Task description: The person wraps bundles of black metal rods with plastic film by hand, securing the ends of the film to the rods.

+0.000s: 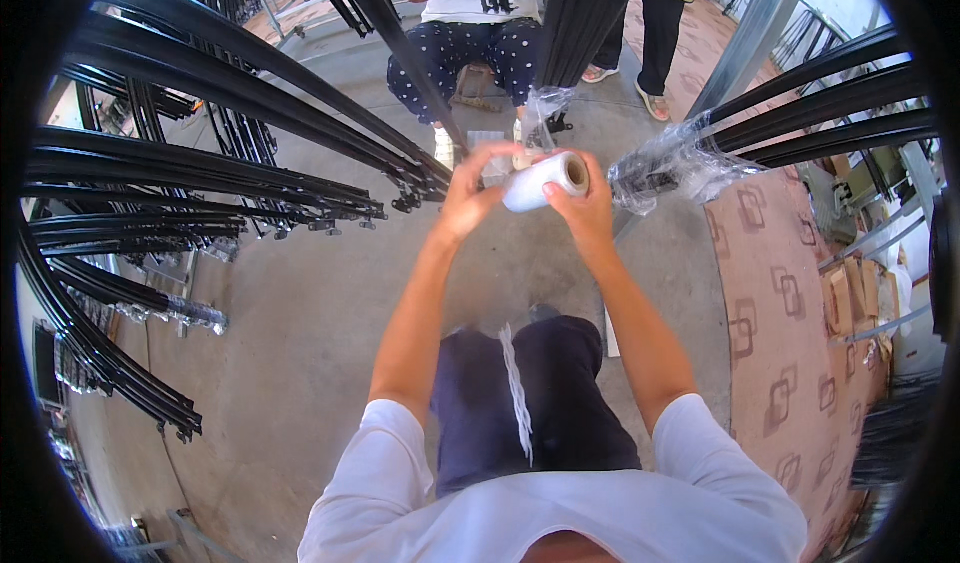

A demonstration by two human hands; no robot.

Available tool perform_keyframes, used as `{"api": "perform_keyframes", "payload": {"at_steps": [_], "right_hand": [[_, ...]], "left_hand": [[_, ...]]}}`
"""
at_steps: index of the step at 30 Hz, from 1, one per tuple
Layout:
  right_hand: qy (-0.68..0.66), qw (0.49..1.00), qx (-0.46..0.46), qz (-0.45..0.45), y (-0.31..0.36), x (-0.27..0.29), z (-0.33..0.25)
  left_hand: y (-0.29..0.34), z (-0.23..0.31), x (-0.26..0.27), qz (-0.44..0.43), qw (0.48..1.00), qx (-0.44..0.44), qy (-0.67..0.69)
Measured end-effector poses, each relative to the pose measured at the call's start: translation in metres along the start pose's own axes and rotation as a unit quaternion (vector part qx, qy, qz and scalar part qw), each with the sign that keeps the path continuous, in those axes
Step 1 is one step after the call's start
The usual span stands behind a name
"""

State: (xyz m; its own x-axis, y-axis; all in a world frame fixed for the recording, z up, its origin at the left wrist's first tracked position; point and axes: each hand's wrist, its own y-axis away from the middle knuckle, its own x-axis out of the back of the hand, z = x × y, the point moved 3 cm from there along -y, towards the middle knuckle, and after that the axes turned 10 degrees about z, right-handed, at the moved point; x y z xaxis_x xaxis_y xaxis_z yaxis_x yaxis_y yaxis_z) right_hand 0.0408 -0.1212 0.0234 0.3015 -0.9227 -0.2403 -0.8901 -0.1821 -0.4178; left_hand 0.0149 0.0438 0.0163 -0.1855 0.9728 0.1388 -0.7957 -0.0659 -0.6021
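A white roll of clear plastic film (530, 187) with a brown cardboard core is gripped in my right hand (586, 203), its thumb across the near side and its fingers round the core end. My left hand (470, 195) is at the roll's other end, thumb and slightly blurred fingers apart; whether it touches the film is unclear. Just beyond the roll, clear film wraps the lower end of a hanging bundle of black tubes (588, 23). To the right, crumpled film (665, 168) covers the ends of more black tubes (820, 113).
Many black tubes (200, 178) hang at the left, their ends reaching toward my left arm. A seated person in dotted trousers (465, 73) faces me; another person stands behind. A grey metal post (750, 38) rises at the right, above patterned pink flooring (775, 313).
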Motion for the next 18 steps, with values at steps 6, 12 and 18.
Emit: {"api": "perform_keyframes", "payload": {"at_steps": [6, 12, 18], "right_hand": [[0.039, 0.993, -0.043, 0.098, -0.006, 0.039, 0.013], [-0.098, 0.980, -0.127, 0.117, -0.030, 0.066, 0.029], [-0.040, 0.970, -0.095, 0.219, -0.058, 0.067, 0.044]], "left_hand": [[-0.067, -0.031, -0.024, 0.110, 0.987, 0.032, 0.117], [-0.117, -0.055, -0.023, -0.041, 0.983, 0.129, 0.122], [-0.105, -0.040, 0.000, 0.042, 0.991, 0.117, 0.044]]}}
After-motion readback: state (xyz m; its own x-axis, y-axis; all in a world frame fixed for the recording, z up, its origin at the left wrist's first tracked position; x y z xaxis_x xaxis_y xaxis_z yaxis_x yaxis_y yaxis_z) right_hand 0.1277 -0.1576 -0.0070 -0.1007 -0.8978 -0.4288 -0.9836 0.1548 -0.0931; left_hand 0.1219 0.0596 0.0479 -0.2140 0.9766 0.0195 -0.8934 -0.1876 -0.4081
